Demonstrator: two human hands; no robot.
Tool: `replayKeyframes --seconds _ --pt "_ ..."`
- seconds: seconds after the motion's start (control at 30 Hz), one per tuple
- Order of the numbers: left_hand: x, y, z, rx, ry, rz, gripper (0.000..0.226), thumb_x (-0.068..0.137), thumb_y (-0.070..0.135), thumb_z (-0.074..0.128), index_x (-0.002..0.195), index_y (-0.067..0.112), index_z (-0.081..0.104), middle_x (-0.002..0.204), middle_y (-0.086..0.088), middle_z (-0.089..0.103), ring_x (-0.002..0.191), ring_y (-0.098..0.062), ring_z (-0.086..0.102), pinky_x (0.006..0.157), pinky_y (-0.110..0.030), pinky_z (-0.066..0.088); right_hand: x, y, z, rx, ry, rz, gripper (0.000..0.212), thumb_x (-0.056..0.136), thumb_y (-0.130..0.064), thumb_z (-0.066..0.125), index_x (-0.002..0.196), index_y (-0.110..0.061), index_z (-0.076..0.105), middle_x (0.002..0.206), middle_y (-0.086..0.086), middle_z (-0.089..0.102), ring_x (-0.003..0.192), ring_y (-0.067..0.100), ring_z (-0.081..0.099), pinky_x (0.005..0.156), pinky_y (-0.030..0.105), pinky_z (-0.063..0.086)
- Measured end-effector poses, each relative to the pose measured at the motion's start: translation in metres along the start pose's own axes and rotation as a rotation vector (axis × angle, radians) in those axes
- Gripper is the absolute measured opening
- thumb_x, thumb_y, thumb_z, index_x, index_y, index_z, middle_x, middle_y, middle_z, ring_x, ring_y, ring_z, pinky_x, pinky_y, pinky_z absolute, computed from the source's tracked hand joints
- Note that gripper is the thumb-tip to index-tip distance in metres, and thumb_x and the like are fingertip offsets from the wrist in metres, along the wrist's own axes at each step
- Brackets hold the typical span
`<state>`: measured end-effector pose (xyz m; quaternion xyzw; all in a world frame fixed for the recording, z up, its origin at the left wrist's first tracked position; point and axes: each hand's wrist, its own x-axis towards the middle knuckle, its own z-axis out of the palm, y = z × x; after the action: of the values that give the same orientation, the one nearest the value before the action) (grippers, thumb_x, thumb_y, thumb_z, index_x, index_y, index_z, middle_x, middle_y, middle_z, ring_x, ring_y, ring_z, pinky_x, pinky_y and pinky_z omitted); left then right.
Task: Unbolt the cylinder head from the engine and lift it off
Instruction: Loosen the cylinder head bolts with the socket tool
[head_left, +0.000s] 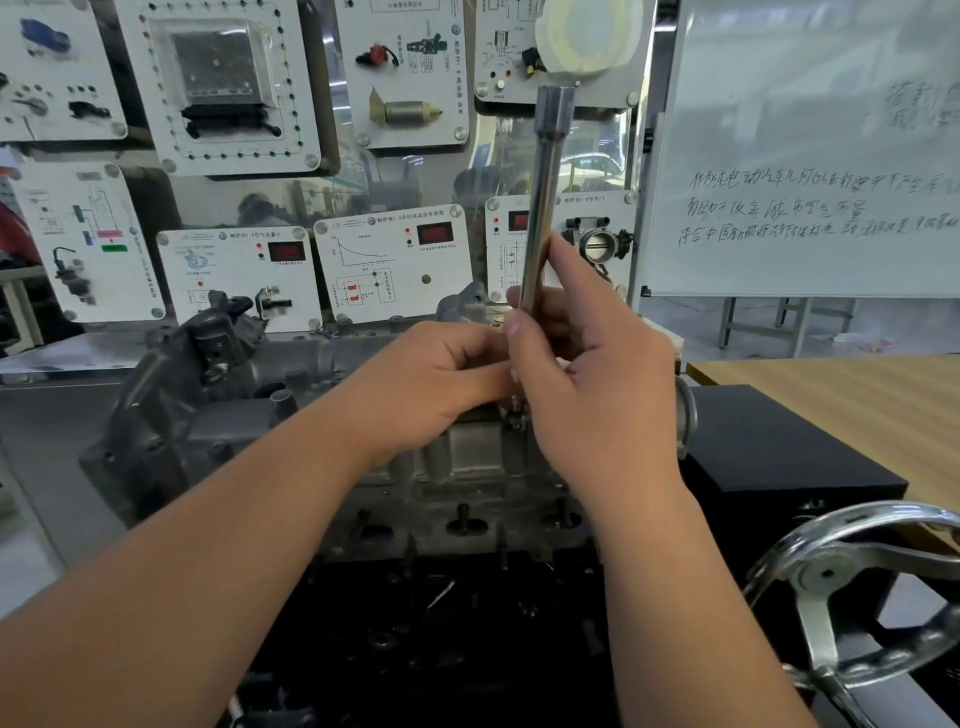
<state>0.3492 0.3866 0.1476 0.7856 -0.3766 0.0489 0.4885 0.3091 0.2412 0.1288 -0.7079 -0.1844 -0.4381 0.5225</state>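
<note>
Sensor panels (239, 270) were seen mounted on the display board behind the engine. The cylinder head (270, 395), grey and bolted atop the engine block, was positioned low at centre beneath both forearms. The left hand (431, 379) was held above it, its fingers (488, 374) curled toward the foot of a long steel socket extension (543, 208). The tool, standing nearly upright, was gripped by the right hand (597, 374), thumb and fingers wrapped round its lower shaft. A whiteboard (810, 156) was seen behind, a metal handwheel (852, 587) at lower right.
</note>
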Motion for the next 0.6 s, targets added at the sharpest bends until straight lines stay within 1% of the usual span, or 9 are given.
replayKeyframes --seconds 0.07,0.13,0.2,0.3,0.37,0.4,0.47,0.53,0.6 --pt "0.001 -0.0016 0.0008 -0.005 0.008 0.016 0.013 0.093 0.027 0.07 0.1 0.035 0.077 0.104 0.008 0.078 0.102 -0.009 0.073 0.091 -0.023 0.055 0.0009 0.0002 0.0014 0.004 -0.008 0.011 0.058 0.093 -0.021 0.07 0.148 -0.024 0.051 0.106 -0.011 0.073 0.097 0.004 0.069 0.088 0.034 0.059" --pt "0.0022 -0.0049 0.002 -0.017 0.027 0.026 0.014 0.093 0.015 0.071 0.104 0.023 0.074 0.106 -0.004 0.077 0.102 -0.018 0.073 0.091 -0.027 0.057 0.0013 0.0012 0.0019 0.026 0.001 0.016 0.054 0.093 -0.02 0.071 0.145 -0.022 0.055 0.113 -0.008 0.073 0.103 0.007 0.068 0.092 0.035 0.057" --pt "0.0018 -0.0056 0.0025 -0.033 0.035 0.02 0.009 0.093 0.013 0.071 0.101 0.016 0.073 0.103 -0.011 0.077 0.098 -0.02 0.074 0.087 -0.027 0.058 0.0007 0.001 0.0023 0.019 0.008 -0.008 0.049 0.094 -0.018 0.067 0.143 -0.018 0.057 0.116 -0.005 0.073 0.106 0.008 0.068 0.094 0.035 0.056" --pt "-0.0006 -0.0023 0.001 -0.077 0.021 -0.019 0.012 0.091 0.028 0.068 0.097 0.025 0.078 0.102 -0.002 0.079 0.1 -0.014 0.074 0.09 -0.024 0.056 -0.0005 0.0003 0.0027 -0.002 -0.017 -0.035 0.047 0.097 -0.017 0.061 0.144 -0.016 0.056 0.111 -0.007 0.074 0.101 0.004 0.068 0.089 0.029 0.057" --pt "-0.0018 0.0 0.0003 -0.069 -0.015 -0.022 0.014 0.089 0.038 0.066 0.095 0.035 0.079 0.101 0.005 0.079 0.1 -0.01 0.073 0.09 -0.021 0.055 -0.0007 0.0009 0.0025 -0.007 -0.025 -0.041 0.049 0.098 -0.018 0.059 0.147 -0.019 0.051 0.108 -0.009 0.074 0.095 0.003 0.068 0.084 0.027 0.057" --pt "-0.0018 0.0012 0.0007 -0.056 -0.027 -0.013 0.014 0.089 0.04 0.065 0.094 0.039 0.079 0.101 0.008 0.079 0.1 -0.008 0.073 0.089 -0.019 0.054 -0.001 0.0011 0.0024 0.003 -0.022 -0.043 0.052 0.098 -0.018 0.058 0.149 -0.021 0.048 0.106 -0.011 0.073 0.093 0.003 0.068 0.082 0.025 0.057" --pt "-0.0003 0.0011 0.0013 -0.026 -0.027 0.011 0.013 0.089 0.037 0.066 0.093 0.042 0.077 0.1 0.009 0.078 0.099 -0.007 0.073 0.087 -0.018 0.054 -0.0014 0.0008 0.0027 0.033 -0.014 -0.044 0.06 0.096 -0.021 0.061 0.152 -0.028 0.041 0.101 -0.018 0.07 0.094 0.002 0.068 0.083 0.022 0.057" --pt "0.0022 -0.0017 0.002 -0.003 -0.001 0.036 0.013 0.086 0.031 0.068 0.095 0.037 0.076 0.1 0.001 0.078 0.1 -0.018 0.073 0.09 -0.028 0.058 -0.0018 0.0001 0.0041 0.044 -0.006 -0.049 0.063 0.093 -0.024 0.065 0.15 -0.033 0.04 0.102 -0.025 0.067 0.097 0.001 0.068 0.086 0.027 0.058" --pt "0.0029 -0.0024 0.0032 0.012 0.022 0.053 0.014 0.081 0.032 0.071 0.094 0.038 0.074 0.101 -0.006 0.076 0.101 -0.028 0.071 0.094 -0.041 0.058 -0.0023 0.0004 0.0053 0.052 0.017 -0.059 0.059 0.092 -0.023 0.066 0.147 -0.031 0.047 0.109 -0.019 0.07 0.101 0.002 0.068 0.088 0.033 0.059"
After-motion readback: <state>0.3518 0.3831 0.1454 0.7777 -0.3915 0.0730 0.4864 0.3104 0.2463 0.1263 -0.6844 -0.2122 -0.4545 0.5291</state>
